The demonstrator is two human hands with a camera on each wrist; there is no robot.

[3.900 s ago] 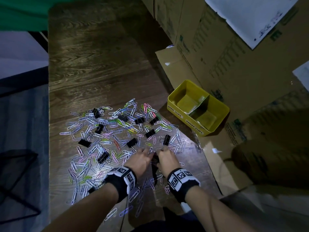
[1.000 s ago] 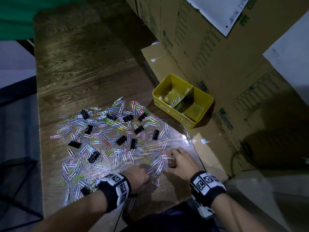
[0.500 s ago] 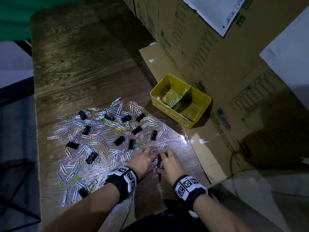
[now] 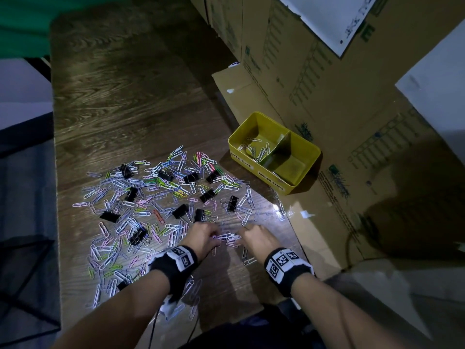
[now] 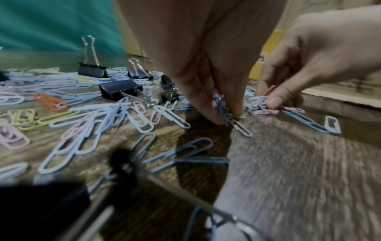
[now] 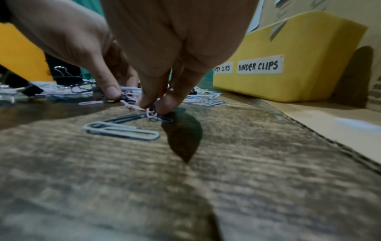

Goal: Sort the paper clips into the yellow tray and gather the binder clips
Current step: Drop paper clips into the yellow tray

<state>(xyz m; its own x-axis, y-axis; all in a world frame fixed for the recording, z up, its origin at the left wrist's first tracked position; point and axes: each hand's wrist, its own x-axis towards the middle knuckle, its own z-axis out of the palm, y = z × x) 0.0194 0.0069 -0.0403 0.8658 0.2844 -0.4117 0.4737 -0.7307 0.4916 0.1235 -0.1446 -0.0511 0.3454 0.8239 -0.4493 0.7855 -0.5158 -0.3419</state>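
Coloured paper clips (image 4: 141,197) and black binder clips (image 4: 181,210) lie scattered over the wooden table (image 4: 130,96). The yellow two-compartment tray (image 4: 302,183) stands at the right; its left compartment holds several paper clips (image 4: 254,149), its right one looks bare. Near the table's front, my left hand (image 4: 204,238) pinches a small bunch of paper clips (image 5: 223,110) against the table. My right hand (image 4: 256,238) pinches another pale bunch (image 6: 151,113) just beside it. Labels on the tray (image 6: 288,62) read "PAPER CLIPS" and "BINDER CLIPS".
Cardboard boxes (image 4: 327,84) rise behind and right of the tray, with a flat cardboard sheet (image 4: 319,222) along the table's right edge. A lone grey paper clip (image 6: 121,131) lies in front of my right hand. The table's left edge drops to the floor.
Earlier the tray was empty; paper clips lie in its left compartment now. My hands, apart a second ago, have come together at the front of the pile and pinch clips there.
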